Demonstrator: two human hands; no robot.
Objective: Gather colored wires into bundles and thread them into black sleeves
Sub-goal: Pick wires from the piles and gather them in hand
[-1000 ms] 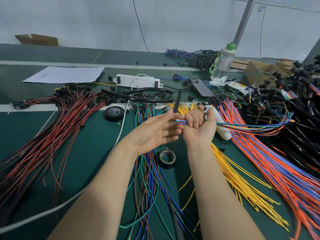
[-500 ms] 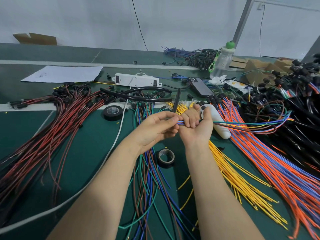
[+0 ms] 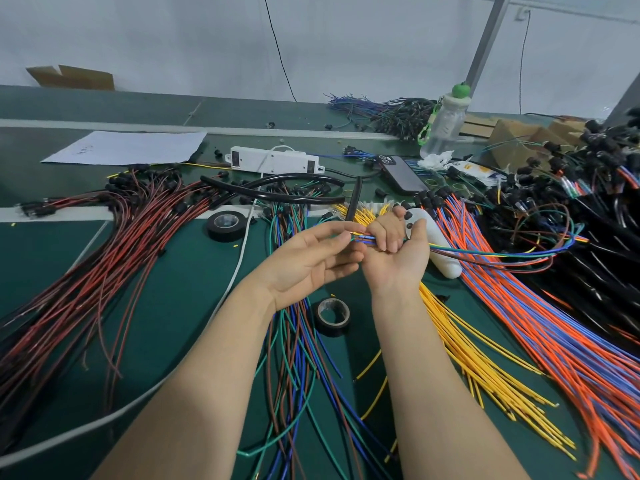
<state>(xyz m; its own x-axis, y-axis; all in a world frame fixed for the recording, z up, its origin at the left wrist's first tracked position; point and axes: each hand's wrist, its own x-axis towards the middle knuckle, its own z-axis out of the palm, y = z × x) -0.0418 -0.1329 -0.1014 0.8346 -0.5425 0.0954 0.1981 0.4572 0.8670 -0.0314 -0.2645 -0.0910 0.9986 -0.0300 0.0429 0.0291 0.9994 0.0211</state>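
Observation:
My right hand [image 3: 394, 251], palm up, grips a small bundle of coloured wires [image 3: 485, 253] that trails right over the black harness heap. My left hand [image 3: 311, 261] pinches the bundle's short ends [image 3: 356, 236] between thumb and fingertips, right beside the right hand's curled fingers. Long black sleeves [image 3: 277, 188] lie curved on the table behind the hands, and one short black sleeve [image 3: 354, 202] stands up just above the bundle ends; which hand holds it I cannot tell.
Red-brown wires [image 3: 104, 258] fan out at left, mixed wires [image 3: 294, 358] lie under my forearms, yellow wires [image 3: 485, 362] and orange-blue wires [image 3: 568, 341] at right. Two black tape rolls [image 3: 227, 225] [image 3: 333, 315], a white power strip [image 3: 273, 160], phone [image 3: 401, 173], bottle [image 3: 445, 123] and paper [image 3: 131, 147] sit behind.
My left fingertips have closed onto the bundle's ends and keep working them. The right hand holds its grip in about the same spot.

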